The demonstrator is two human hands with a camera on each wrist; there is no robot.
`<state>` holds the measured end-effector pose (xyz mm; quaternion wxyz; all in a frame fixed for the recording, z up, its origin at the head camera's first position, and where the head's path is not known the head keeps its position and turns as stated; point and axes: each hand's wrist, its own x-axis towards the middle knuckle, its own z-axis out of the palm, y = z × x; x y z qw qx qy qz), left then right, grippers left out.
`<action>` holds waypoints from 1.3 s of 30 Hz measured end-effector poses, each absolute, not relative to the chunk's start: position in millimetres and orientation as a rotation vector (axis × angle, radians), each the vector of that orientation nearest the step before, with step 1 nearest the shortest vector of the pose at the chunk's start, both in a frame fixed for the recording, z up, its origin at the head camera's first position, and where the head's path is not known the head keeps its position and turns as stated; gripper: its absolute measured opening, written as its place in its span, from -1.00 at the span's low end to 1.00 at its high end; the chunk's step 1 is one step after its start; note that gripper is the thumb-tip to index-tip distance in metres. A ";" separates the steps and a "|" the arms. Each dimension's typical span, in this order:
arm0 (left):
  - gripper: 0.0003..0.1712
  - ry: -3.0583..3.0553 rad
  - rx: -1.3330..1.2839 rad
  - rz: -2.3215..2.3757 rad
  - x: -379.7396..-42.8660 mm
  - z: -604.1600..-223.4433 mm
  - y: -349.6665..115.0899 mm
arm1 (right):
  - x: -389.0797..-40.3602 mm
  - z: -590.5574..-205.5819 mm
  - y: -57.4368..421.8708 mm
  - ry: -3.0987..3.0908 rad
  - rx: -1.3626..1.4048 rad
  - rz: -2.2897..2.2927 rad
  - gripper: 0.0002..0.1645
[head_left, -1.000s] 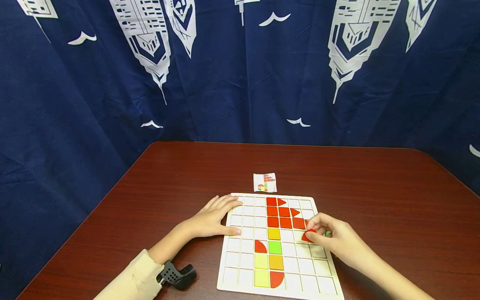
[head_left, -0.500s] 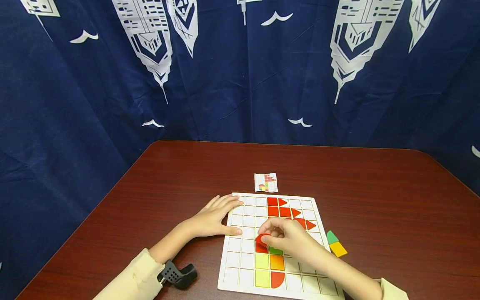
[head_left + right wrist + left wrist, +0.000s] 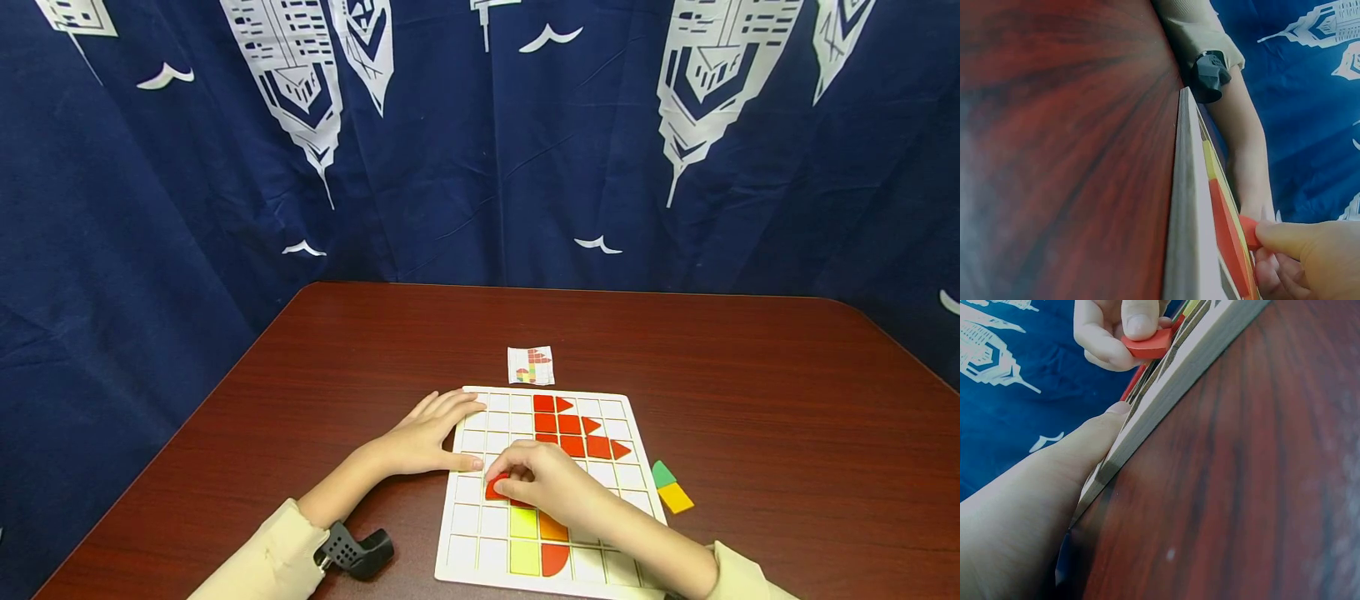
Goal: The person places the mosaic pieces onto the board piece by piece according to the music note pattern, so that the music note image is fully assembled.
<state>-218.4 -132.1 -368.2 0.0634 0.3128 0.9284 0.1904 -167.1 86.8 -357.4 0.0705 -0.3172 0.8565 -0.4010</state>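
Note:
A white grid board (image 3: 465,521) lies on the table, with red, yellow, orange and other tiles set in its squares. My right hand (image 3: 543,479) pinches a red quarter-circle tile (image 3: 495,487) between thumb and fingers, over the left part of the board. In the left wrist view that red tile (image 3: 1149,345) sits tilted close above the board face. My left hand (image 3: 420,437) rests spread along the board's left edge, thumb and fingertips on its border. Red squares and triangles (image 3: 573,425) fill the upper middle squares; some lower tiles are hidden behind my right hand.
A small printed card (image 3: 531,366) with a coloured pattern lies beyond the board's far edge. To the right of the board are a green curved tile (image 3: 663,474) and a yellow square tile (image 3: 676,498). A blue patterned cloth (image 3: 450,167) hangs behind the table.
My right hand has carried the red tile leftward from the board's right side to its left part, uncovering the green and yellow tiles at the right. My left hand has stayed put.

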 end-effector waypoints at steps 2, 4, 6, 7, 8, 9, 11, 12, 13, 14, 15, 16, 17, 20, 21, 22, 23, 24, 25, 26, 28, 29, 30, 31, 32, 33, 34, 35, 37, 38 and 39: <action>-0.14 2.803 0.941 0.578 -218.2 -368.1 -132.7 | -166.4 -357.5 85.6 2.600 -0.955 -1.180 -0.90; -0.14 2.800 0.937 0.583 -218.0 -368.0 -133.3 | -165.7 -357.5 84.6 2.625 -0.950 -1.159 -0.90; -0.14 2.800 0.934 0.586 -217.9 -367.8 -133.8 | -165.0 -357.3 84.0 2.644 -0.954 -1.147 -0.90; -0.14 2.801 0.934 0.587 -217.9 -367.7 -134.0 | -164.8 -357.3 83.7 2.648 -0.958 -1.142 -0.91; -0.14 2.802 0.934 0.586 -218.0 -367.8 -134.1 | -164.5 -357.2 83.5 2.653 -0.962 -1.135 -0.91; -0.14 2.803 0.935 0.585 -217.9 -367.8 -134.2 | -164.3 -357.1 83.3 2.657 -0.969 -1.130 -0.91; -0.13 2.805 0.936 0.583 -217.9 -367.9 -134.4 | -163.9 -357.0 82.8 2.663 -0.979 -1.120 -0.91; -0.13 2.806 0.936 0.583 -217.9 -367.9 -134.5 | -163.7 -356.9 82.6 2.665 -0.986 -1.116 -0.91; -0.13 2.807 0.937 0.582 -217.9 -368.0 -134.5 | -163.7 -356.8 82.5 2.669 -1.003 -1.111 -0.91; -0.14 2.806 0.939 0.582 -217.9 -368.0 -134.4 | -163.7 -356.7 82.4 2.673 -1.017 -1.107 -0.91; -0.14 2.805 0.940 0.582 -217.8 -367.9 -134.5 | -163.6 -356.6 82.3 2.677 -1.031 -1.102 -0.91; -0.14 2.804 0.940 0.581 -217.7 -367.9 -134.5 | -163.5 -356.3 82.3 2.680 -1.044 -1.094 -0.91; -0.14 2.804 0.941 0.579 -217.8 -368.1 -134.5 | -163.4 -355.9 82.3 2.682 -1.058 -1.085 -0.91; -0.14 2.804 0.942 0.581 -218.0 -368.3 -134.3 | -162.6 -353.7 83.0 2.683 -1.069 -1.058 -0.91; -0.14 2.804 0.943 0.582 -218.1 -368.5 -134.2 | -162.1 -352.5 83.5 2.680 -1.060 -1.055 -0.92; -0.14 2.806 0.946 0.584 -218.2 -368.7 -134.1 | -161.5 -351.1 84.3 2.673 -1.048 -1.056 -0.92; -0.14 2.806 0.947 0.587 -218.2 -368.9 -134.1 | -160.9 -349.8 85.2 2.669 -1.032 -1.060 -0.92; -0.14 2.806 0.948 0.588 -218.1 -369.1 -134.0 | -160.1 -348.2 86.3 2.663 -1.016 -1.065 -0.92; -0.14 2.806 0.947 0.587 -218.0 -369.4 -134.1 | -159.3 -346.7 87.6 2.655 -0.997 -1.074 -0.93; -0.14 2.806 0.947 0.585 -217.9 -369.5 -134.1 | -158.7 -345.2 89.1 2.643 -0.995 -1.090 -0.93; -0.13 2.806 0.943 0.584 -217.8 -369.7 -134.0 | -157.9 -342.0 93.0 2.638 -1.001 -1.106 -0.94; -0.13 2.806 0.939 0.584 -217.7 -369.8 -134.0 | -157.8 -340.6 95.6 2.642 -1.009 -1.107 -0.94; -0.13 2.807 0.938 0.583 -217.7 -369.8 -133.9 | -157.6 -339.1 98.5 2.646 -1.020 -1.108 -0.94; -0.13 2.807 0.938 0.587 -217.8 -369.9 -133.8 | -157.6 -337.8 101.8 2.653 -1.028 -1.113 -0.94; -0.13 2.806 0.937 0.587 -217.8 -369.6 -133.6 | -157.5 -336.5 105.4 2.667 -1.037 -1.112 -0.94; -0.13 2.805 0.935 0.590 -217.8 -369.4 -133.5 | -157.2 -335.3 109.3 2.685 -1.042 -1.107 -0.94; -0.13 2.804 0.935 0.588 -217.8 -369.2 -133.3 | -156.9 -334.0 113.5 2.696 -1.032 -1.112 -0.94; -0.13 2.803 0.936 0.588 -217.8 -368.9 -133.2 | -156.6 -333.0 118.0 2.715 -1.025 -1.109 -0.94; -0.13 2.800 0.941 0.583 -218.0 -368.2 -132.9 | -155.7 -331.2 127.6 2.754 -1.007 -1.108 -0.94; -0.13 2.800 0.943 0.579 -218.0 -367.6 -132.8 | -155.4 -330.3 132.7 2.774 -1.000 -1.106 -0.94; -0.13 2.798 0.947 0.579 -218.0 -367.2 -132.7 | -154.8 -329.7 137.8 2.798 -0.986 -1.103 -0.94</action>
